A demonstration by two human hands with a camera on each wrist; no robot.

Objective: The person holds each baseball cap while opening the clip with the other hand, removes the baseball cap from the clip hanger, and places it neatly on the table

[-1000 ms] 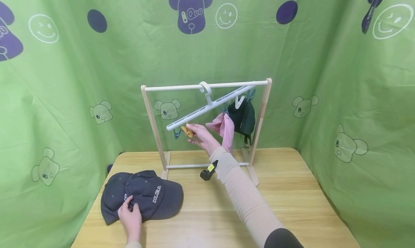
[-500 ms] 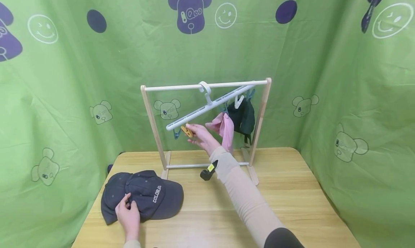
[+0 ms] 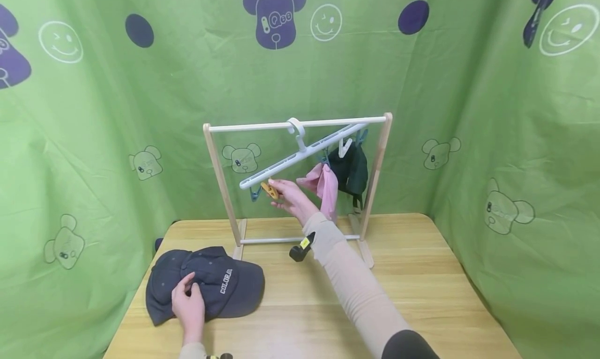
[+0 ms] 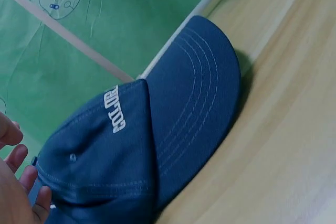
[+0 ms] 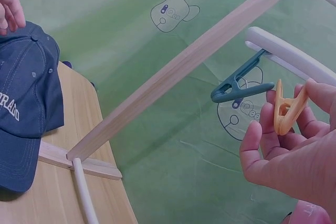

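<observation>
My right hand pinches a yellow clothespin that hangs under the lower, left part of a white clip hanger. A teal clothespin dangles beside it, nearer the hanger's end. On the table at the left lie dark navy baseball caps, overlapping, one with white COLORADO lettering. My left hand is over the caps, its fingers relaxed and holding nothing; in the left wrist view its fingertips show beside the cap's crown.
The hanger hooks over the top bar of a wooden rack and tilts down to the left. A pink cloth item and a dark green one hang from its right half, near a white clothespin. Green curtain surrounds the table.
My left hand shifts slightly over the caps, first left, then back right, with its fingers lifting a little. My right hand stays on the yellow clothespin.
</observation>
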